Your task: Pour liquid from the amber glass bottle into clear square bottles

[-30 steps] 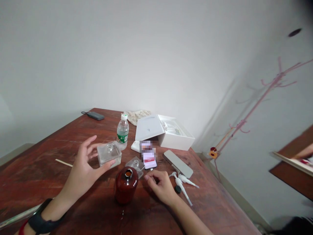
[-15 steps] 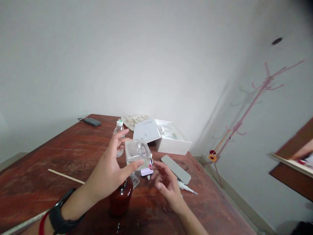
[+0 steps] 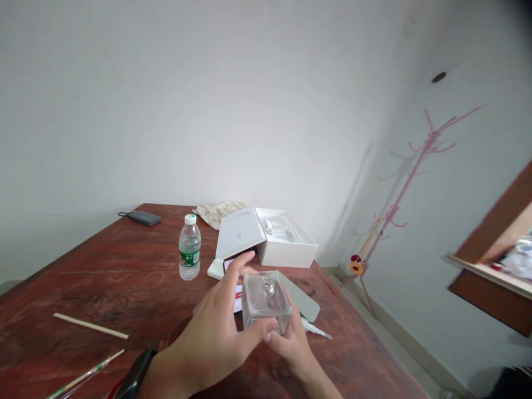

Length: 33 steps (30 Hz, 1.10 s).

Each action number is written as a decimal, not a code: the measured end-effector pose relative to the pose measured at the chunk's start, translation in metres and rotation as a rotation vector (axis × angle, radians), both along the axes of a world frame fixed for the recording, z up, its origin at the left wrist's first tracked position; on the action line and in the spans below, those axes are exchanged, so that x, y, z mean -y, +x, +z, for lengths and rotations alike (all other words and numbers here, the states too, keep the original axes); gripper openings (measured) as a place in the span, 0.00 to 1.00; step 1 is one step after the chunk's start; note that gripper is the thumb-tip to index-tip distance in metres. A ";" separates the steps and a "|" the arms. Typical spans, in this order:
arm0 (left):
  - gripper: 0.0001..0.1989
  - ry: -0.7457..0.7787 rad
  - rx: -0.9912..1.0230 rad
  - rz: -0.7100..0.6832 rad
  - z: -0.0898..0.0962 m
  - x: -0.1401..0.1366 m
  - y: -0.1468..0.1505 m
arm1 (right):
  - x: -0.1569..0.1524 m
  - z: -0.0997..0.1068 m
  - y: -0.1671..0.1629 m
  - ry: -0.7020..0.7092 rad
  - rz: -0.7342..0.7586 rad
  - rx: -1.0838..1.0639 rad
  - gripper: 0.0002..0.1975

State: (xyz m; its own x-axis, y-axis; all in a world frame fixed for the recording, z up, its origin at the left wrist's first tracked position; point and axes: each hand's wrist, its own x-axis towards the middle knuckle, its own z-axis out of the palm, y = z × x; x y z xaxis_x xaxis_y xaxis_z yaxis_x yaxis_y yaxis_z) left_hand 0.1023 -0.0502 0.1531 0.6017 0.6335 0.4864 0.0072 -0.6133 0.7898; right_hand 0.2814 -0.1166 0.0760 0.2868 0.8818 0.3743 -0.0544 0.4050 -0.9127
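A clear square glass container [image 3: 268,310] with a small round bump in the middle of its top is raised over the table. My left hand [image 3: 226,324] grips it from the left, thumb along the near side. From the right, my right hand [image 3: 293,338] closes on its side, with the thumb close to the left thumb; most of its fingers are hidden behind the glass. Just behind lie a phone [image 3: 238,299] with a lit screen, partly covered, and a grey flat plate [image 3: 301,296]. A dark brown bottle [image 3: 178,331] is nearly hidden behind my left hand.
A water bottle [image 3: 190,249] stands left of centre. An open white box [image 3: 288,252] and a cloth [image 3: 218,213] sit at the back. A wooden stick [image 3: 90,326] and a wrapped chopstick [image 3: 89,372] lie at left, a pale tapered tube [image 3: 316,331] at right.
My left hand has moved the glass container right and down. My right hand, apart from it before, now holds its right side. The camera view has shifted slightly.
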 end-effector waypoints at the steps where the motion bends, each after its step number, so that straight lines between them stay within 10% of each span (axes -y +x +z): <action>1: 0.48 0.009 -0.022 0.000 -0.002 -0.001 -0.001 | 0.000 -0.002 0.000 -0.001 -0.007 -0.013 0.48; 12: 0.46 0.181 -0.041 0.063 -0.047 -0.032 -0.075 | -0.002 -0.010 -0.020 -0.062 0.219 -0.102 0.42; 22: 0.44 0.302 -0.097 0.152 -0.127 -0.051 -0.128 | -0.006 -0.027 -0.015 -0.176 0.225 -0.123 0.46; 33: 0.57 0.391 -0.278 0.072 -0.123 -0.035 -0.118 | -0.008 -0.021 -0.023 -0.142 0.333 -0.161 0.42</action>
